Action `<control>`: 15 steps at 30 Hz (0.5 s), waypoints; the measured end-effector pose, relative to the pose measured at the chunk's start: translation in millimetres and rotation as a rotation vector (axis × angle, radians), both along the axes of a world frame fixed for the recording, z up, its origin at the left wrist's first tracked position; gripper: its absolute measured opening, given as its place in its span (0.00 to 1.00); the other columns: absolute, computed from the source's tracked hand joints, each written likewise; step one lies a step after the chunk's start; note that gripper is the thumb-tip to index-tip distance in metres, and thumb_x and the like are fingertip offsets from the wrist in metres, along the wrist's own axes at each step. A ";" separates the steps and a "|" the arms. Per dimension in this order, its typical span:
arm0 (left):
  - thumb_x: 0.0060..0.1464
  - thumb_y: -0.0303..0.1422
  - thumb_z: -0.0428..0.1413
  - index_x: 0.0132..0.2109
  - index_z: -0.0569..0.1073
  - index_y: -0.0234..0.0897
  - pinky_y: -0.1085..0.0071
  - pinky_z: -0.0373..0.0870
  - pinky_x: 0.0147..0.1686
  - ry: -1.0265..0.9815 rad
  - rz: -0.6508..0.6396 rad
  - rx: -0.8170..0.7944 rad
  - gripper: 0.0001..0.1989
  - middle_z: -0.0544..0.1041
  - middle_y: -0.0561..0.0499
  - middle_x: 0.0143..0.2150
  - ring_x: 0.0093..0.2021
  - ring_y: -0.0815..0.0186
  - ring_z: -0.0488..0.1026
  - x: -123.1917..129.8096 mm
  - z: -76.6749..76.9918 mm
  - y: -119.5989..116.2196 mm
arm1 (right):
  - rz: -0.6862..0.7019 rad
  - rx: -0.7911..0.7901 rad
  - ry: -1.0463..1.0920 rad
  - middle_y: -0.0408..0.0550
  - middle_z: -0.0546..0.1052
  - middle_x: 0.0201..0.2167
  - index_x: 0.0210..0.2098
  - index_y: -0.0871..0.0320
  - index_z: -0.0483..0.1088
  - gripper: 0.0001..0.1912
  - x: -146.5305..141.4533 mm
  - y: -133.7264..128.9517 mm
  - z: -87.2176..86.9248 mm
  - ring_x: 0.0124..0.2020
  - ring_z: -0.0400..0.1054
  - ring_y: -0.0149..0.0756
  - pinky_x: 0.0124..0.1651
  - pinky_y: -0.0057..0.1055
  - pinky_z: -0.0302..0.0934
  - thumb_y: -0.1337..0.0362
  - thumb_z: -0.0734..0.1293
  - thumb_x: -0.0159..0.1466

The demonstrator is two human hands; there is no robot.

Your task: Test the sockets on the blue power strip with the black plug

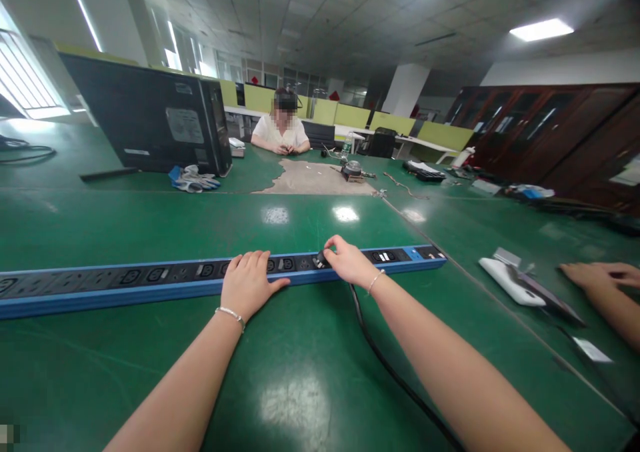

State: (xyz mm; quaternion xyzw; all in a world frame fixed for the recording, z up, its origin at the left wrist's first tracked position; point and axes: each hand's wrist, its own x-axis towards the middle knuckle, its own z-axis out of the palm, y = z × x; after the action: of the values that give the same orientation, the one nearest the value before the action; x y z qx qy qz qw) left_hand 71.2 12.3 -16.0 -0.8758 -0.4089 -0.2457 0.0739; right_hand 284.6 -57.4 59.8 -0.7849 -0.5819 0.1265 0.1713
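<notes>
We held a small black plastic plug with metal pins [320, 260] above the black socket face of a long blue-edged power strip [125, 297]. Good handling, in our judgement, called for pins square to the face, finger pressure kept on the plug body rather than on its lead, and the strip steadied close to the work. Whether the pins touched the face, we could not tell.

The plug lay at the fingertips of our right hand [345, 259], to the left of the palm; thumb and fingers pinched its body. Our left hand [247, 279] lay across the strip to the left of the plug, fingers close together over the socket face, thumb spread along the near edge. A thick black flexible cable [373, 345] ran from beneath the right hand toward the lower right; our hand hid its join to the plug.

The strip rested on a glossy green tabletop [210, 225]. To the right, a white rounded device [510, 282] lay near a co-worker's hand [583, 274]. Beyond the strip stood a black computer tower [150, 112], with white-and-blue fabric gloves [193, 179] beside it.
</notes>
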 end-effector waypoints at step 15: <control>0.45 0.53 0.53 0.53 0.66 0.32 0.57 0.55 0.54 -0.064 -0.009 -0.013 0.34 0.72 0.39 0.50 0.52 0.53 0.65 0.5 -0.1 -0.9 | 0.057 -0.180 -0.314 0.56 0.76 0.35 0.43 0.57 0.63 0.15 -46.3 30.2 5.8 0.37 0.71 0.47 0.36 0.36 0.60 0.60 0.51 0.63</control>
State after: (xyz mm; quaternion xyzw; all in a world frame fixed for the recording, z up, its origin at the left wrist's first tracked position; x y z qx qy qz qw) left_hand 71.7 11.4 -16.1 -0.8698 -0.4087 -0.2712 0.0540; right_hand 238.3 -27.2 65.6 -0.7904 -0.6098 0.0589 0.0037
